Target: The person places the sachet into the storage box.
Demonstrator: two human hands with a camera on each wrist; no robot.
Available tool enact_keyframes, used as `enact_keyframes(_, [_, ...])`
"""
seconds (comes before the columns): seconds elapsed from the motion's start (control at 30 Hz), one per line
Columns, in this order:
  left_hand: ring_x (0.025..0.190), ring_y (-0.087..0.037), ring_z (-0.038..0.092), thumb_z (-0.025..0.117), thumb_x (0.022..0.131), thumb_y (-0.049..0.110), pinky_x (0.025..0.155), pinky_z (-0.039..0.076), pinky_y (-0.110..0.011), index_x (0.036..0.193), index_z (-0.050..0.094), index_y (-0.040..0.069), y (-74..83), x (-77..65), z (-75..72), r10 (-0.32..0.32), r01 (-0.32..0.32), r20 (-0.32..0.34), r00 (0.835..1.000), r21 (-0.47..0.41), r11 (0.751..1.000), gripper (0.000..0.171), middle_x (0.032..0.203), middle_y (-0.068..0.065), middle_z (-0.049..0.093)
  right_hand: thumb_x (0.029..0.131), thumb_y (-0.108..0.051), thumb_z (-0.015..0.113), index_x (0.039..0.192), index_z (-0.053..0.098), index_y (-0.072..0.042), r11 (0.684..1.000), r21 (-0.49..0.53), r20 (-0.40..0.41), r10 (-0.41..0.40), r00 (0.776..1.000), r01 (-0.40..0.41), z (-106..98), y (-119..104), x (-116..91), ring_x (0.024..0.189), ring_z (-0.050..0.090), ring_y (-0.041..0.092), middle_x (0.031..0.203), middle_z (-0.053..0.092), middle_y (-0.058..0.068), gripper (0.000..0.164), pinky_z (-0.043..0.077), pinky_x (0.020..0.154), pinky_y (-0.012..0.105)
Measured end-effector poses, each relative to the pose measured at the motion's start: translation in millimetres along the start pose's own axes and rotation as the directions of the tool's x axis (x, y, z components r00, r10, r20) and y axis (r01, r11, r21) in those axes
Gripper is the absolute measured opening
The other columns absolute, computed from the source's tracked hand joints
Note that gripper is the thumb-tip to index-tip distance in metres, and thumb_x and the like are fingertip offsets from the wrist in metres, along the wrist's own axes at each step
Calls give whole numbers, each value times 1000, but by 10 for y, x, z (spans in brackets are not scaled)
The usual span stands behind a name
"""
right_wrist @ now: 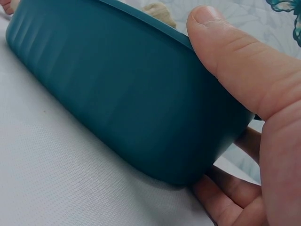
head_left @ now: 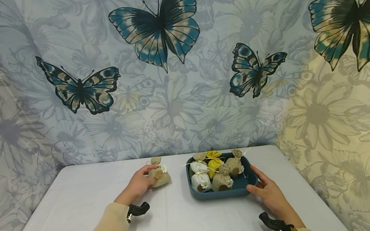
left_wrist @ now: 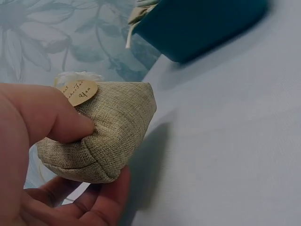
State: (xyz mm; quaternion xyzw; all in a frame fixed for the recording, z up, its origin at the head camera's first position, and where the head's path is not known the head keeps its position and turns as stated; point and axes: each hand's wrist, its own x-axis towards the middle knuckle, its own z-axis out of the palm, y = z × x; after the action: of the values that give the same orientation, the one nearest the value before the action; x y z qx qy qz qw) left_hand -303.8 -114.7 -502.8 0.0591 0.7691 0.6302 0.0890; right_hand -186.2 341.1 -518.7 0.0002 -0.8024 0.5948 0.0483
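My left hand (head_left: 140, 181) grips a small beige burlap sachet (head_left: 160, 177), thumb on one side and fingers on the other. A white flower and a round tag (left_wrist: 81, 92) with writing decorate the pouch. In the left wrist view the sachet is tilted, its shadow falling on the cloth. My right hand (head_left: 266, 186) holds the right end of a dark teal tray (head_left: 223, 194), its thumb at the rim and fingers around the outer wall. Inside the tray stand a white sachet (head_left: 200, 178), a yellow sachet (head_left: 214, 161) and several beige sachets (head_left: 222, 181).
A white cloth covers the table (head_left: 183, 228). Behind it hangs a backdrop (head_left: 179, 123) printed with butterflies and flowers. Black camera mounts (head_left: 137, 209) are strapped to both wrists. The tray stands to the right of the left hand's sachet, with a strip of tablecloth between them.
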Motion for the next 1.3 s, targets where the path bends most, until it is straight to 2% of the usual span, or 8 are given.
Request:
enact_keyframes(0.1, [80, -23, 56, 64, 74, -10, 63, 48, -33, 128, 65, 7, 18, 0, -25, -18, 17, -17, 1000, -63, 998, 57, 117, -18, 53, 95, -13, 71, 159, 28, -18, 1000, 8, 3, -4, 1000, 4, -2, 5, 2, 126, 49, 42, 160, 24, 19, 77, 51, 82, 27])
enact_keyframes(0.2, [79, -23, 56, 64, 75, -10, 62, 49, -34, 128, 64, 7, 48, -3, -53, -15, 14, -18, 1000, -75, 997, 56, 116, -17, 54, 95, -13, 71, 159, 28, -18, 1000, 4, 5, -6, 1000, 6, -4, 5, 4, 127, 48, 43, 160, 23, 19, 78, 51, 82, 27])
enact_keyframes(0.33, [84, -24, 58, 62, 78, -9, 64, 51, -35, 131, 62, 6, 108, -7, -66, -12, 13, 13, 1000, -104, 994, 55, 121, -18, 53, 95, -14, 71, 159, 28, -18, 1000, -6, 3, -3, 1000, 3, -1, -4, 5, 128, 48, 42, 160, 24, 19, 77, 51, 82, 27])
enact_keyframes(0.47, [91, -25, 61, 62, 80, -9, 69, 54, -37, 134, 60, 5, 233, -43, -27, 11, -5, 42, 999, -143, 990, 56, 126, -19, 50, 95, -15, 71, 159, 28, -19, 1000, -15, 0, 0, 1000, 0, -2, -7, 7, 128, 48, 42, 160, 24, 19, 78, 51, 82, 27])
enact_keyframes(0.7, [94, -27, 64, 63, 79, -10, 72, 56, -39, 131, 62, 5, 484, -87, 147, 73, -59, 66, 995, -186, 981, 54, 129, -22, 51, 95, -22, 71, 160, 27, -24, 997, -73, -3, 27, 1000, -27, -17, -12, 15, 131, 45, 43, 161, 22, 17, 78, 49, 84, 28])
enact_keyframes(0.83, [98, -29, 63, 62, 79, -11, 73, 57, -39, 131, 62, 5, 604, -111, 264, 105, -83, 93, 990, -215, 973, 54, 130, -23, 51, 95, -21, 71, 160, 27, -24, 998, -64, -6, 25, 1000, -26, -14, -11, 15, 129, 47, 42, 161, 22, 17, 78, 50, 83, 28])
enact_keyframes(1.17, [97, -26, 61, 62, 80, -10, 72, 56, -38, 132, 60, 2, 815, -157, 569, 174, -131, 167, 970, -239, 962, 53, 129, -21, 50, 94, -20, 72, 159, 28, -22, 998, -53, -12, 24, 1000, -25, -11, -26, 17, 129, 47, 42, 160, 24, 18, 79, 50, 83, 27])
enact_keyframes(1.3, [92, -23, 61, 63, 80, -10, 71, 55, -36, 132, 62, 4, 894, -171, 725, 196, -154, 189, 962, -220, 963, 54, 129, -18, 51, 95, -21, 72, 160, 27, -22, 998, -62, -6, 30, 1000, -30, -14, -27, 17, 132, 43, 44, 161, 22, 17, 79, 49, 89, 33])
